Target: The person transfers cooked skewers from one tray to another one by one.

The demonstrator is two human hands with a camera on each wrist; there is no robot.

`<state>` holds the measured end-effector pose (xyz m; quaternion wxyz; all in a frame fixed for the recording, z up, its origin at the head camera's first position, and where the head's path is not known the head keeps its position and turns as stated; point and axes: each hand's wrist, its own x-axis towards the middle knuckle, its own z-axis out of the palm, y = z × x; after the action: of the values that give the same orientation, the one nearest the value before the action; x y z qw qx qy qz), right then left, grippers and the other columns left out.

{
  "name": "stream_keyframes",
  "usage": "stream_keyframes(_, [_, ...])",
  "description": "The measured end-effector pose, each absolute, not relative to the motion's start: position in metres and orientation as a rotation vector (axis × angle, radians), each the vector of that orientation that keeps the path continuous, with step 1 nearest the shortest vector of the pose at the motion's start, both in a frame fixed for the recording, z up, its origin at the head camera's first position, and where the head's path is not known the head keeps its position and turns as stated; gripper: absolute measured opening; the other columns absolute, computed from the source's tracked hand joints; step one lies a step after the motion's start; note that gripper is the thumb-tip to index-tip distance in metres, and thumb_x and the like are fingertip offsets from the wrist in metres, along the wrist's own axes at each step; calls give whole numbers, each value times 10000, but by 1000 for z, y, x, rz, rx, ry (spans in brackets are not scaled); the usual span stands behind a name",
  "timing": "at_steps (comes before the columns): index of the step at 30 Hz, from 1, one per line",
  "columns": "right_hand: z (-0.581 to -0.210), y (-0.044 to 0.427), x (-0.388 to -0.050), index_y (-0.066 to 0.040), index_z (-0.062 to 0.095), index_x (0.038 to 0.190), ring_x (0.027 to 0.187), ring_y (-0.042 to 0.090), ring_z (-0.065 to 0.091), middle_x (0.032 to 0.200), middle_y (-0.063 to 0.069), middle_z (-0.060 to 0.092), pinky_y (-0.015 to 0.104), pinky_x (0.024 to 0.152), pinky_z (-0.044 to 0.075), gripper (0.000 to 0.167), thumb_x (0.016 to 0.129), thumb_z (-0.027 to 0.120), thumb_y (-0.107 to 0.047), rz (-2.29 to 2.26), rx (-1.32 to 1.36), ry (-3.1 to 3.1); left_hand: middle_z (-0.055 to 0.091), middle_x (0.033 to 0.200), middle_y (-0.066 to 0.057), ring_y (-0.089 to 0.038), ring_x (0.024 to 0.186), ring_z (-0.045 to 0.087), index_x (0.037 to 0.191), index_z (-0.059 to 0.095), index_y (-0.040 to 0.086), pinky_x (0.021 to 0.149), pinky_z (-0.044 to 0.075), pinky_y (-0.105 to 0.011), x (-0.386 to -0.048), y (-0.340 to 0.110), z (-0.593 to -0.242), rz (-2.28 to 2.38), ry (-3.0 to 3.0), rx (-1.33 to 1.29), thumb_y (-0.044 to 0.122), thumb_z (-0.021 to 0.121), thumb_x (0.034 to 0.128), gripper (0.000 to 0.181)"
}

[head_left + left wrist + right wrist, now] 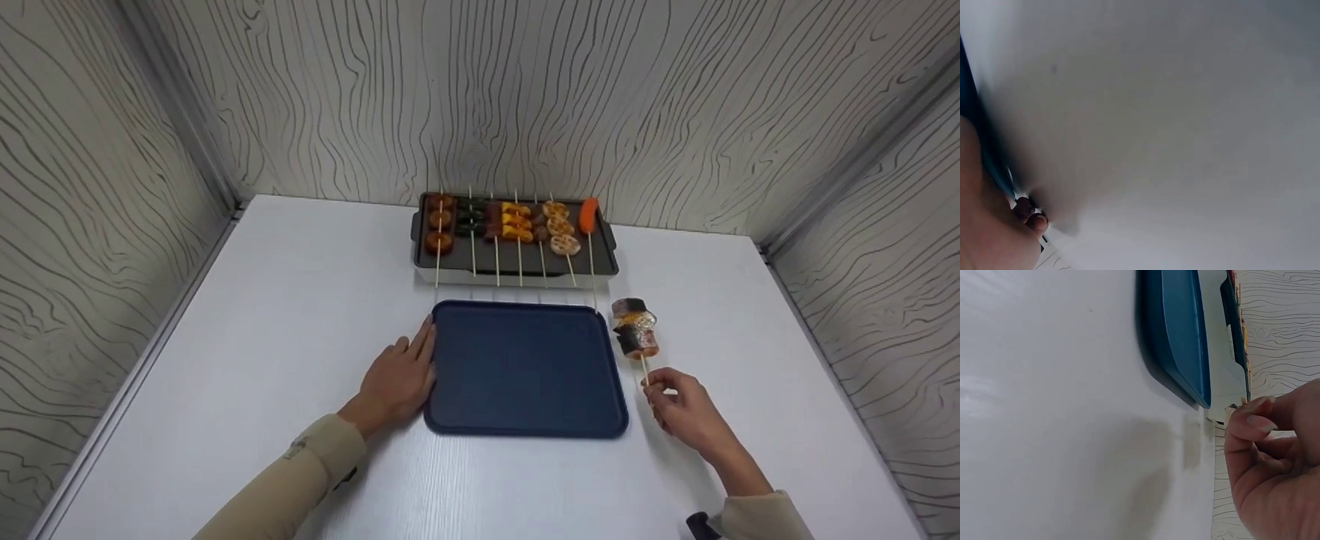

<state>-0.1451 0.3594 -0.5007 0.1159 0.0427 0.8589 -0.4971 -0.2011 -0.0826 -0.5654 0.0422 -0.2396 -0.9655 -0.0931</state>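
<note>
My right hand [679,409] pinches the bare stick of a skewer [636,330] beside the right edge of a dark blue tray [525,367]. The skewer carries chunky pieces with dark skin, pinkish sides and some yellow. In the right wrist view, thumb and fingertips of the right hand [1275,455] meet, and the skewer is mostly hidden. My left hand [400,379] rests against the tray's left rim with its fingers extended. Only part of the left hand [994,225] shows in the left wrist view, beside the blue rim.
Behind the tray stands a black grill plate [480,262] on a pale base, holding several skewers with their sticks toward me. An orange sausage skewer [589,216] lies at its right end. Wood-patterned panels [480,97] enclose the white table [300,300] at the back and sides.
</note>
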Motion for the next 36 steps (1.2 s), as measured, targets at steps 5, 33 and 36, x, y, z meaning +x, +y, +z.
stream_keyframes(5, [-510,352,-143,113,540,1171,561,95,488,856,109,539,252,482,436,191,1033,487,-9,-1459,79,2506,307,1657,-152,-298,1069,507,1572,330,-41,884,462,-429,-199,-82,-559,-279,-2973,-734,267,417,1082,585])
stream_keyframes(33, [-514,332,-137,39,687,995,575,182,622,796,76,626,310,512,515,90,955,636,-23,-1258,119,2650,240,1688,-119,-291,1097,509,1592,307,-7,902,465,-430,-203,-83,-567,-227,-2980,-724,304,394,1087,599])
stream_keyframes(36, [-512,331,-138,26,708,942,546,181,628,743,60,641,310,496,515,81,945,648,-28,-1213,100,2685,250,1684,-126,-288,1085,506,1587,314,-15,896,464,-427,-200,-82,-564,-241,-2979,-726,293,404,1086,594])
